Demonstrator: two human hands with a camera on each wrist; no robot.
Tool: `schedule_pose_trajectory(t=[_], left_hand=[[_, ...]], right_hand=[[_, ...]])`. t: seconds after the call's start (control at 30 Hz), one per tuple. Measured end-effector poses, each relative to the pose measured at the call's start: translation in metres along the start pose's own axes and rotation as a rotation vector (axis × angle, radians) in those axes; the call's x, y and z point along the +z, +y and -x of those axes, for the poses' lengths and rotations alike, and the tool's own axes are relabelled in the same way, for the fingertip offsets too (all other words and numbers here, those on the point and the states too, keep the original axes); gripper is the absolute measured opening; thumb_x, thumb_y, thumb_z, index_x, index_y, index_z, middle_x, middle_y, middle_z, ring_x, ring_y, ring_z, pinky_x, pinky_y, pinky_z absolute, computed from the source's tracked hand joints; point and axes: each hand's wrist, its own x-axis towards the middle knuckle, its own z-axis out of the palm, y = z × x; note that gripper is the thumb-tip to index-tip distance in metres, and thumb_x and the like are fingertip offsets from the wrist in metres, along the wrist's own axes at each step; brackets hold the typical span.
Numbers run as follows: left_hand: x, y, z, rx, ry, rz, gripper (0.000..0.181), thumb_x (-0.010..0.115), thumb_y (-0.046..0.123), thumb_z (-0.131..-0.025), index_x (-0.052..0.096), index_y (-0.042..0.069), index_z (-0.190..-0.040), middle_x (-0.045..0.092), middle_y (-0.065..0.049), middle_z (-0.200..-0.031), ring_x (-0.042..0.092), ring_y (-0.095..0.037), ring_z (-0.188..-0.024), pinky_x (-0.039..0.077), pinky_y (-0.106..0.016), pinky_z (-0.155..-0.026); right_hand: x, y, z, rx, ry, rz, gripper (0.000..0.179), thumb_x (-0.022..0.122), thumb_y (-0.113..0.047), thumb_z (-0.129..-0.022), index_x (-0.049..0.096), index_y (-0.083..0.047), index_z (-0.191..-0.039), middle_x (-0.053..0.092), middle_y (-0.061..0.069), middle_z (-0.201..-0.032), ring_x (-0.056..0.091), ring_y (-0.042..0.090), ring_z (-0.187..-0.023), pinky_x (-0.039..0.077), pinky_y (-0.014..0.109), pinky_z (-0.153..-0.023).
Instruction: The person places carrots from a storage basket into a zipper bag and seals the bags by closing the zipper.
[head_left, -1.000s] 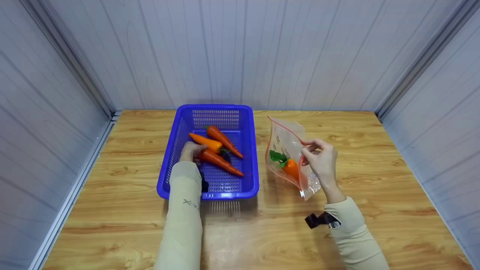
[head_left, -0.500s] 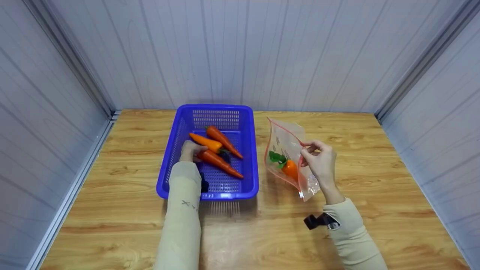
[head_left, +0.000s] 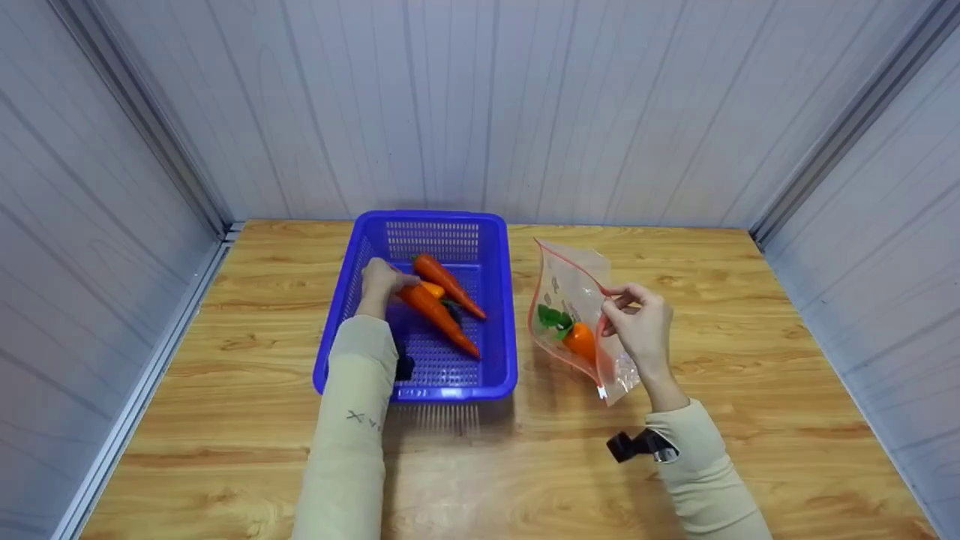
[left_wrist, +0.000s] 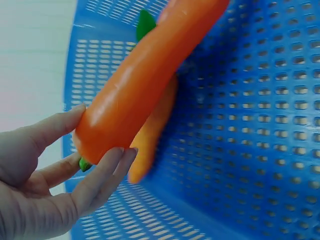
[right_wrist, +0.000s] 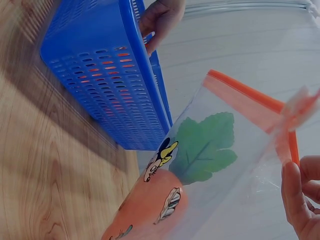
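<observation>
We see a red-orange carrot (head_left: 441,319) inside the blue basket, its blunt end toward the back left and its narrow tip slanting to the front right. The left hand (head_left: 381,281) pinches that blunt end between thumb and fingers; we cannot tell whether the tip touches the basket floor. Behind it we make out a second carrot (head_left: 450,283), a partly hidden yellow-orange pepper (head_left: 433,288) and a dark vegetable (head_left: 454,310). All lie within the blue plastic basket (head_left: 511,322), its walls slotted. Just right of it, we find the right hand (head_left: 637,322) pinching the red-edged mouth of a clear zip bag (head_left: 570,274), which holds an orange vegetable (head_left: 580,342) with green leaves. Beneath is a wood-grain table (head_left: 540,480).
</observation>
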Motion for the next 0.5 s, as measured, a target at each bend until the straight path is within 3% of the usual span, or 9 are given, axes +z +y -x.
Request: schedule_pose_trajectory(t=[0.17,0.27,0.5], left_hand=[[-0.009,0.011,0.009,0.075,-0.005,-0.008,0.033,0.071,0.012,-0.075,0.061,-0.007,-0.099,0.056,-0.02,-0.101,0.061,-0.029,-0.083,0.053,-0.03,-0.065],[-0.017,0.02,0.017,0.129,-0.014,-0.006,0.034,0.07,0.014,-0.076,0.061,-0.005,-0.102,0.056,-0.02,-0.104,0.061,-0.029,-0.082,0.052,-0.024,-0.059],[-0.03,0.043,0.04,0.269,-0.003,0.041,0.036,0.068,0.018,-0.078,0.06,-0.003,-0.106,0.057,-0.018,-0.102,0.061,-0.026,-0.081,0.052,-0.026,-0.062]], right_hand=[[-0.001,0.0,0.0,-0.001,0.006,0.004,0.015,0.052,0.015,-0.073,0.061,0.016,-0.085,0.053,0.024,-0.061,0.053,0.018,-0.037,0.047,0.03,-0.037],[-0.001,0.003,0.0,-0.002,-0.001,-0.011,0.015,0.052,0.016,-0.073,0.061,0.016,-0.085,0.054,0.025,-0.061,0.052,0.018,-0.037,0.047,0.03,-0.037],[-0.001,0.025,-0.007,-0.019,0.012,-0.019,0.015,0.054,0.015,-0.073,0.064,0.01,-0.083,0.055,0.019,-0.058,0.051,0.015,-0.035,0.046,0.029,-0.035]])
